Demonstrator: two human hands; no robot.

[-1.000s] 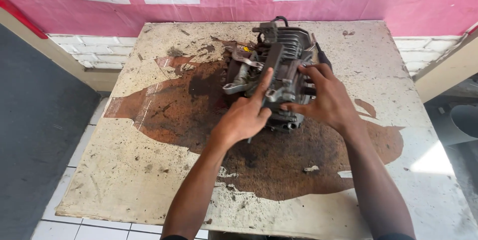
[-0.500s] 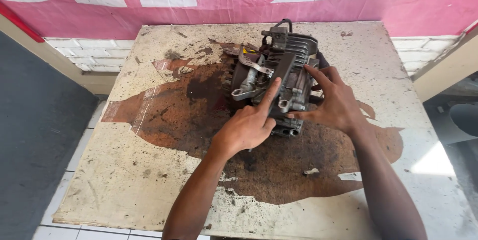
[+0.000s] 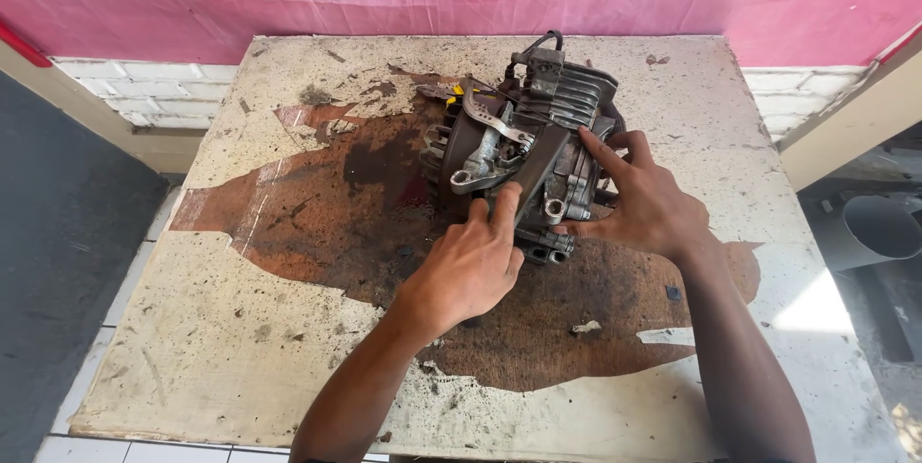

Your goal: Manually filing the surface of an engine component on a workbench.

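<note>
Engine block (image 3: 523, 160), small, grimy, with cooling fins on its far side: stands on the table (image 3: 240, 348), toward the far edge and a little right of centre, on a dark oil-stained patch.

Table: worn board, paint flaked, a wide brown stain spreading out from under the engine block toward the near edge. Hazard, as a judgement: the oily surface under the engine block could let it slide or tip if one hand pushes harder than the other braces.

Right hand (image 3: 648, 208): on the right of the engine block, palm toward the casing, fingers (image 3: 600, 151) spread and laid flat against the side below the fins, thumb low near the bottom edge; forearm runs back to the near right corner. It braces rather than closes round anything. Hazard: the fins and sharp casting edges lie just beside the fingertips; a slip could nick them.

Left hand (image 3: 471, 266): at the near side of the engine block, wrist bent down, knuckles up, index finger extended and touching the casing, remaining fingers loosely curled, gripping nothing. Hazard: greasy metal could let the fingertip skid off.

Spanner (image 3: 485, 160): silver, ring-ended, lying on top of the engine block just beyond the left index finger; it could fall if the block is jolted.
</note>
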